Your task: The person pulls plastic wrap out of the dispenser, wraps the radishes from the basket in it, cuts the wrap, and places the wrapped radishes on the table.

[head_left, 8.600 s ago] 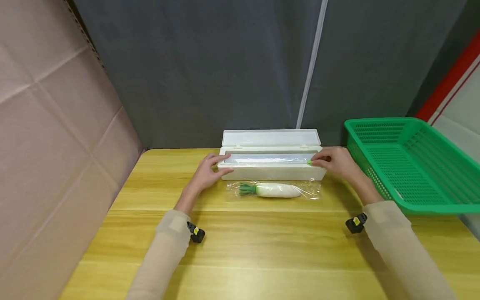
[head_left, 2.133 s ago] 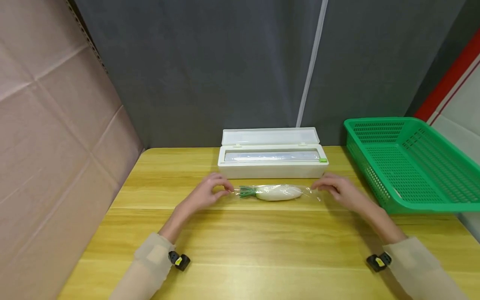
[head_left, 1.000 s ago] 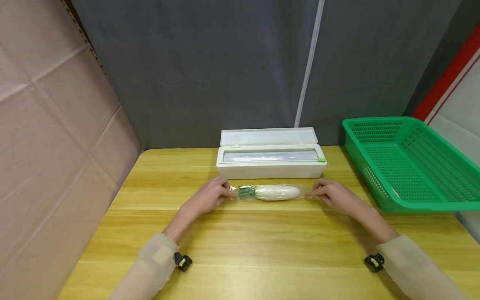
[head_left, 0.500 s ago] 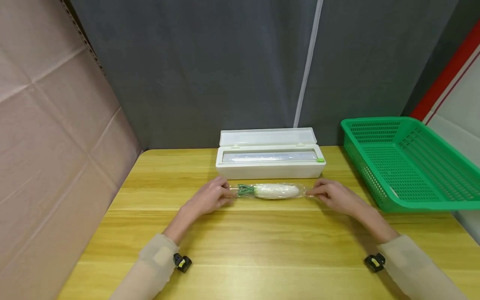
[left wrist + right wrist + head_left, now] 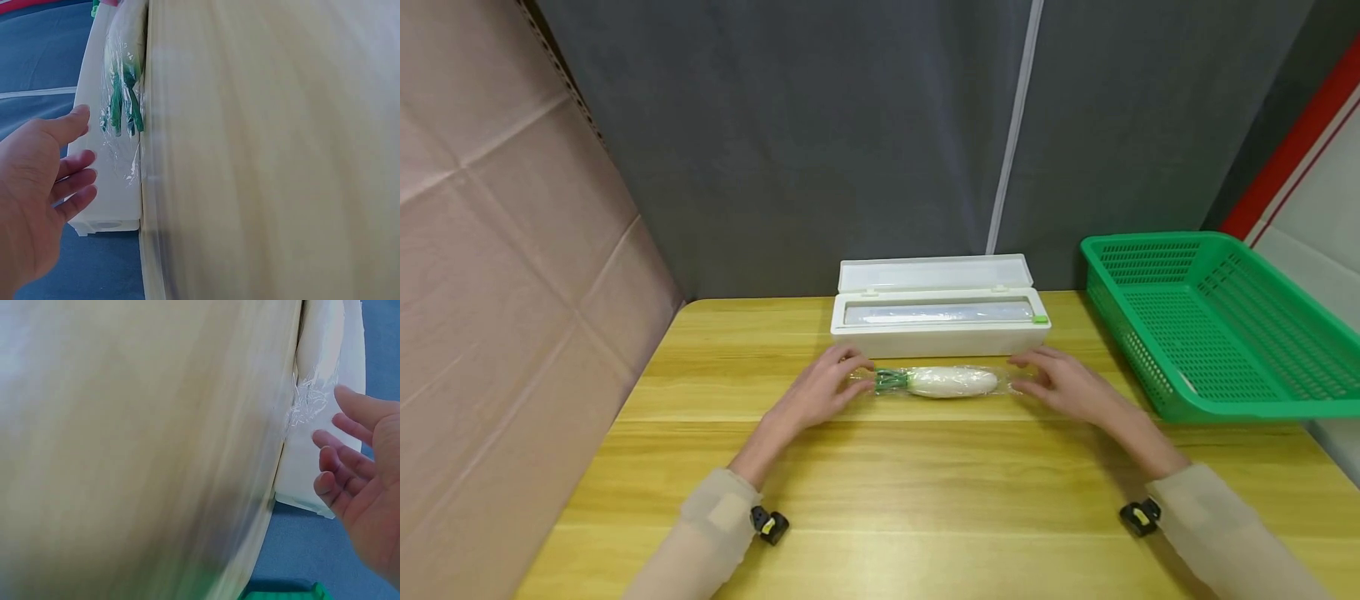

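Note:
A white radish (image 5: 952,382) with green stalks lies on the table, wrapped in clear plastic film whose loose ends stick out on both sides. My left hand (image 5: 824,387) is beside the stalk end, thumb and fingers spread apart with nothing between them. At the tapered end my right hand (image 5: 1063,385) also has its fingers parted and holds nothing. In the left wrist view the film's end (image 5: 128,156) hangs free past the fingertips. Crumpled film (image 5: 307,403) shows close to the thumb in the right wrist view.
Just behind the radish stands a white cling film dispenser (image 5: 940,342), its lid (image 5: 936,273) up and a green slider (image 5: 1040,319) at the right end. A green plastic basket (image 5: 1206,411) stands at the right. Grey cloth (image 5: 820,150) hangs behind the table (image 5: 880,500).
Both hands first worked at the dispenser, then pinched the film ends by the radish, which now sit closer in. In the last half second the fingers have parted and let go.

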`<state>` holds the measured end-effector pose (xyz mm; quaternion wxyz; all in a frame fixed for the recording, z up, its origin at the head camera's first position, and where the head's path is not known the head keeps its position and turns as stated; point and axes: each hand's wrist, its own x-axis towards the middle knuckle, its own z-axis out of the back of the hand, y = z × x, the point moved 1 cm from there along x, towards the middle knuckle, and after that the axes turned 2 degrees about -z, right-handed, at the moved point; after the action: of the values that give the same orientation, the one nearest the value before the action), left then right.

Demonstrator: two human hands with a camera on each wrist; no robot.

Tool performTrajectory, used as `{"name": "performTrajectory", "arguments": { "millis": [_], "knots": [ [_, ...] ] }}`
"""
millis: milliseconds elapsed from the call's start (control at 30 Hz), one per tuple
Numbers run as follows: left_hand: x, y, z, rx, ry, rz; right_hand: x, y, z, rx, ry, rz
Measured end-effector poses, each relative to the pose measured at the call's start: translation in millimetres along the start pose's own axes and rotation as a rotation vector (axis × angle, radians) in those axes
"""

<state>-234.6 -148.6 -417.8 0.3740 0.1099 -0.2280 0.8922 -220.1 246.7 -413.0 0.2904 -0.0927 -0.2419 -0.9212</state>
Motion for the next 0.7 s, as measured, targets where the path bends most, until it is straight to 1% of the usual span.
{"name": "performTrajectory", "arguments": {
  "millis": [167,267,433,533,700],
  "knots": [
    [5.0,0.3,-4.6,0.008,0.050,0.059,5.6,-2,-4,0.003,0.085,-0.058],
    [8.0,-0.1,-8.0,-0.009,0.104,0.103,7.6,-3,-7,0.013,0.118,-0.055],
    [12.7,-1.2,-12.8,-0.030,0.192,0.161,10.3,-3,-11,0.031,0.142,-0.039],
    [15.0,-1.3,-15.8,-0.021,0.217,0.162,12.2,-3,-12,0.033,0.161,-0.041],
    [18.0,-2.6,-19.0,0.004,0.230,0.147,15.1,-5,-14,0.049,0.196,-0.060]
  ]
}}
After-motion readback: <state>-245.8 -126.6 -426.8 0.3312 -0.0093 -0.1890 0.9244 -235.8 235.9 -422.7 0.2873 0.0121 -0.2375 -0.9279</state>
